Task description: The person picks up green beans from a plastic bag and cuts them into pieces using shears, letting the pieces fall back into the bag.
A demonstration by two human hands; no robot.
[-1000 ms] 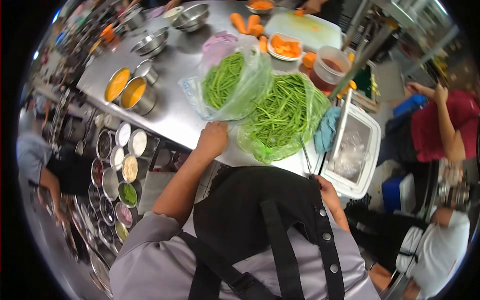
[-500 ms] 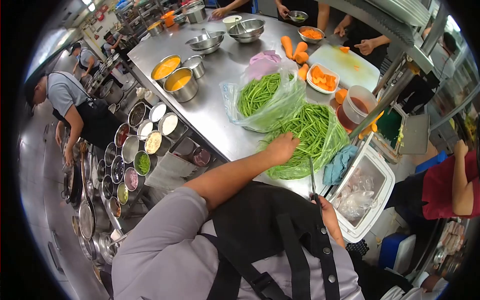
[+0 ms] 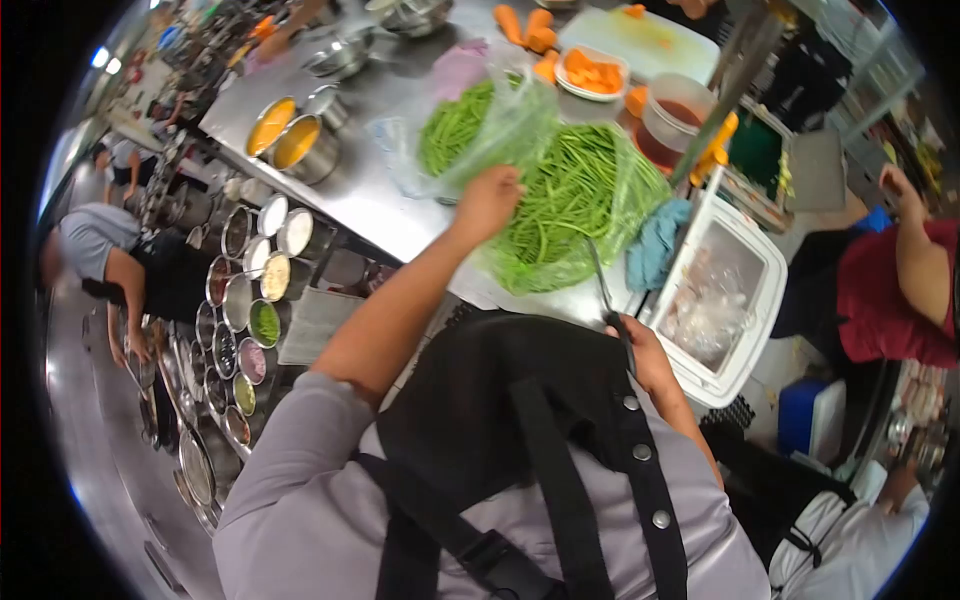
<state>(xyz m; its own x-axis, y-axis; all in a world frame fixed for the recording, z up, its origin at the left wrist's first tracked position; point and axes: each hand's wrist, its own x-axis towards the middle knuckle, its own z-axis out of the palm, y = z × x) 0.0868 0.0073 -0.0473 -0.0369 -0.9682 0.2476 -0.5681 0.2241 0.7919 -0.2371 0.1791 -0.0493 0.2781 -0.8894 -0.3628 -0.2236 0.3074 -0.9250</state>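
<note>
My left hand [image 3: 488, 207] has its fingers curled closed at the left edge of a clear plastic bag [image 3: 540, 278] heaped with long green beans [image 3: 572, 195]. What the fingers hold, if anything, I cannot tell. Behind it, a second plastic bag [image 3: 525, 115] holds more green beans [image 3: 455, 130]. In my right hand [image 3: 650, 355], low at the table's front edge, is a knife [image 3: 603, 280] gripped by its dark handle. Its narrow blade points away from me, and the tip overlaps the near side of the beans. A teal cloth [image 3: 655, 245] lies right of the bag.
To the right stands a white cooler [image 3: 735, 375] with bagged contents. Metal pots [image 3: 318, 160] of orange liquid sit at the table's left edge, above rows of ingredient tins [image 3: 238, 300]. Carrots, a cutting board [image 3: 650, 45] and a plastic tub [image 3: 672, 120] lie beyond. Co-workers stand on both sides.
The camera view has shifted, moving the table up and left in the picture. My left hand has moved left from over the beans to the bag's edge. The knife stays in my right hand.
</note>
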